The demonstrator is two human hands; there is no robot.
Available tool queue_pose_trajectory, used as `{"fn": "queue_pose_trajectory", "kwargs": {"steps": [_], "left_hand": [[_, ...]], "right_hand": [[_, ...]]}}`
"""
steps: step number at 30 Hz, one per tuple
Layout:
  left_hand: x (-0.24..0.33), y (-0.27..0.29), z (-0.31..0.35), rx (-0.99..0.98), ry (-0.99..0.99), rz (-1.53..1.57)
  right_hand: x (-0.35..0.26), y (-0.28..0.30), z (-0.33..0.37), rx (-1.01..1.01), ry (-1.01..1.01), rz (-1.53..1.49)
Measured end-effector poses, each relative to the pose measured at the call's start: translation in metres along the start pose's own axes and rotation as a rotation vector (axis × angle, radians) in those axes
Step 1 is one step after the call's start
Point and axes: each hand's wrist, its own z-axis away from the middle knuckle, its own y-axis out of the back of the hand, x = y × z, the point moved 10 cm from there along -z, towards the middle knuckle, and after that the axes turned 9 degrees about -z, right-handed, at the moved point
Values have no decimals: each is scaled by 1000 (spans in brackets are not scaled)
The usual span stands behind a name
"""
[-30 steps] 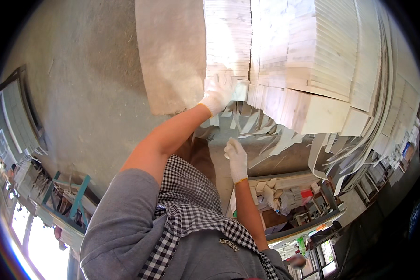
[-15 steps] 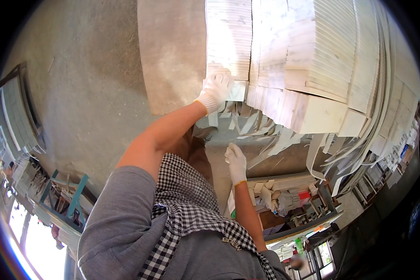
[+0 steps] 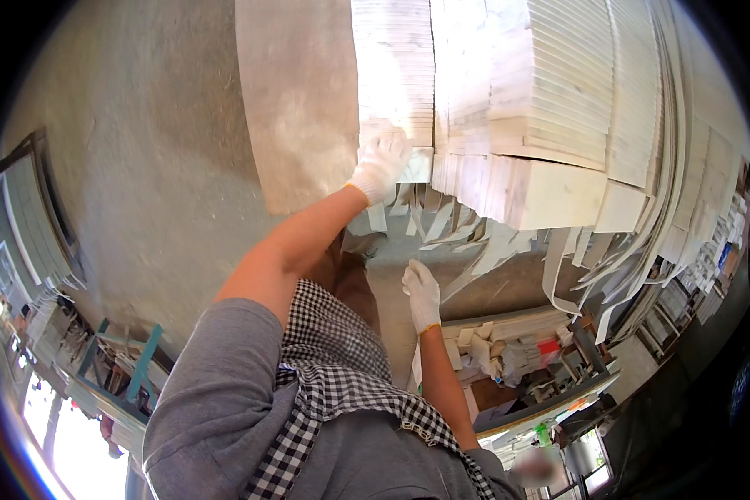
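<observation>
While the person leans over the work, the following is noted.
Stack position: the stack of pale wooden boards (image 3: 492,108) fills the upper middle of the view, beside a large flat panel (image 3: 296,100).
Board axis: long edges run from the top of the view down towards the person; cut ends face the person.
Left hand (image 3: 381,165): white-gloved, grip curled loosely over the end of one board at the stack's left column; touching, closure cannot be told.
Right hand (image 3: 422,293): white-gloved, fingers extended and open, holding nothing, below the stack near loose offcut strips (image 3: 442,221).
Floor (image 3: 142,167): grey concrete.
</observation>
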Motion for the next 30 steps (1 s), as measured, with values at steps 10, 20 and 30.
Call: {"fn": "queue_pose_trajectory", "kwargs": {"steps": [10, 20, 30], "left_hand": [[2, -13, 1, -141, 63, 16], [-2, 9, 40, -40, 87, 105], [-14, -21, 188, -626, 41, 1]], "right_hand": [[2, 1, 4, 0, 15, 17], [18, 27, 15, 66, 152, 53], [72, 52, 47, 195, 297, 94]]}}
